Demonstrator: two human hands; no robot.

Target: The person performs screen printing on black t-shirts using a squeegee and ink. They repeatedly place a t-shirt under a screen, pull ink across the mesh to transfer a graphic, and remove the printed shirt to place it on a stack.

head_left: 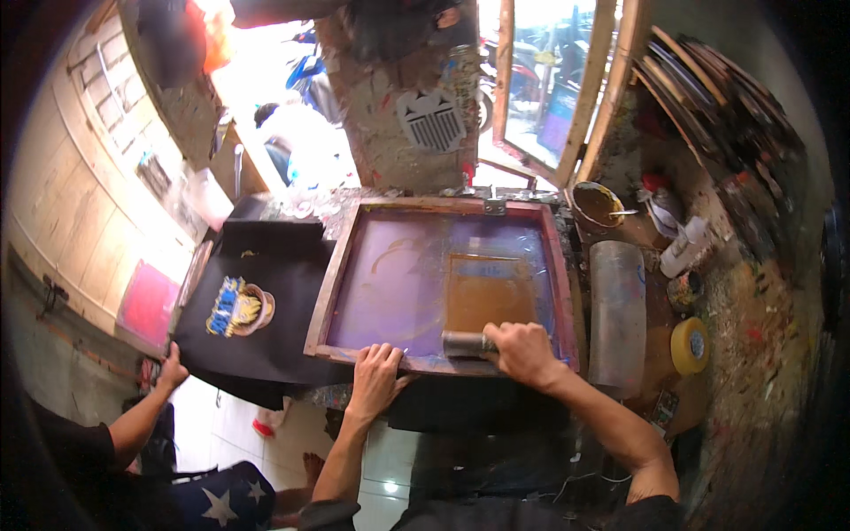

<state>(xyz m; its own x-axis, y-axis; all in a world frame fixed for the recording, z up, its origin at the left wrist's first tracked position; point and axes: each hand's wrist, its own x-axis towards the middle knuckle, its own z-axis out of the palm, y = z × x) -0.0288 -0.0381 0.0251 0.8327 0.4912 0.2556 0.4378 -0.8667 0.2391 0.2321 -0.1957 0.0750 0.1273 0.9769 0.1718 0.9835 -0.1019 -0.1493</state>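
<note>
Closed r. hand (524, 352) wraps the squeegee (467, 343) at the near edge of the wooden screen frame (335, 281), fingers curled over its handle; l. hand (376, 379) lies flat, fingers spread, pressing the frame's near rail just left of the tool, gripping nothing. Squeegee's long axis runs left–right, parallel to that near rail; it sits at the foot of a brown-orange ink band (489, 296) that stretches away toward the far, hinged edge, so the ink lies straight ahead of the grip. R. hand is on the tool, l. hand just beside. Mesh elsewhere shows purple. Left of the frame, on the same bench, lies a black shirt (266, 341) w/ a yellow-blue print (237, 308); another person's hand (172, 370) touches its near-left corner. Containers: a bowl (597, 205) off the frame's far-right corner holds ochre ink w/ a stirrer; a small pot (683, 290) stands further right, contents unclear. A yellow tape roll (690, 345) is near the right edge.
</note>
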